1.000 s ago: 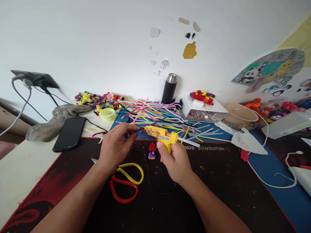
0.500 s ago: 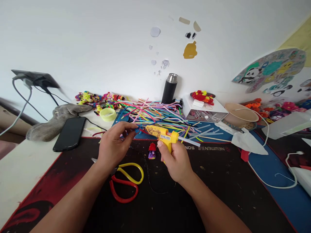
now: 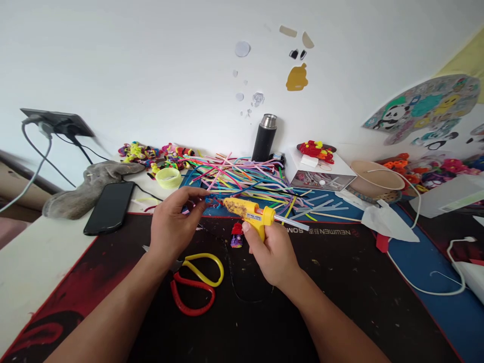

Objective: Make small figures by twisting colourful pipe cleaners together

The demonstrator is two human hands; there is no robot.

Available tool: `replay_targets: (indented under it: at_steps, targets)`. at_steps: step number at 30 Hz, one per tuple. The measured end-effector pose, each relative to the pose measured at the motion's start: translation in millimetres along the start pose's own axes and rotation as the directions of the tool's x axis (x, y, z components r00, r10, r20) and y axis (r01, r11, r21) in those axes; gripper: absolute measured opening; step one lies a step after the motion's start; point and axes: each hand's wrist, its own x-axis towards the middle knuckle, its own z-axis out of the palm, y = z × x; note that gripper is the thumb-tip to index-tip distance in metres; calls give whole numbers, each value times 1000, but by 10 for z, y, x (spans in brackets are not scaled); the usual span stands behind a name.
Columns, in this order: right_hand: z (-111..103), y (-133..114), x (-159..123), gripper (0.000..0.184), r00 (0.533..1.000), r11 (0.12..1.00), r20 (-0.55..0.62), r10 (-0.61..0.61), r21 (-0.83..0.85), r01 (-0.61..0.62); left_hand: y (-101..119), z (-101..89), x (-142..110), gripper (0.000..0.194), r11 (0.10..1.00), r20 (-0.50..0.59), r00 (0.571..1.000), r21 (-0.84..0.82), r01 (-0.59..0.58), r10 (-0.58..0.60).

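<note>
The left hand (image 3: 172, 219) is raised above the far part of the dark mat (image 3: 302, 312), and its thumb and forefinger are brought nearly together, pinching a small blue piece (image 3: 210, 201) at their tips; how its other fingers are placed I cannot fully tell, because they are partly hidden behind. The right hand (image 3: 274, 252) is closed around the handle of a yellow glue gun (image 3: 242, 207), with the thumb lying along the near side of the grip; whether a finger presses the trigger is not visible. The gun is held almost level, its stained front end pointing to the left hand, and the nozzle is just beside the blue piece, but I cannot tell if the two are touching. A translucent glue stick (image 3: 293, 223) comes out of the back of the gun, inclined slightly down. Below the gun, between the two hands, a small red and purple figure (image 3: 236, 236) lies on the mat. Nearer to the body lie scissors (image 3: 198, 285) with one yellow and one red handle loop, their blades partly covered by the left forearm. Behind the hands there is a loose pile of coloured fuzzy sticks (image 3: 242, 176), and a black flask (image 3: 263, 141) stands upright behind this pile, near the wall.
</note>
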Motion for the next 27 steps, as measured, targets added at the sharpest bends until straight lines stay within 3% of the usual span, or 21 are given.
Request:
replay_targets:
  at_steps: [7,16,27]
  targets:
    - [13,26,-21,46,1000,999,-9,14,44,-13,-7,11,4,13,997,21,998,-63,54,-53]
    - [20,-12,-13,44,1000,999,9,17,38,-17,20,23,-14,15,996,80,996,-80,36,-30]
    - [9,-2,-9,44,1000,1000,20,-1,-2,1,5,34,-23,13,995,71,997,-97,2,5]
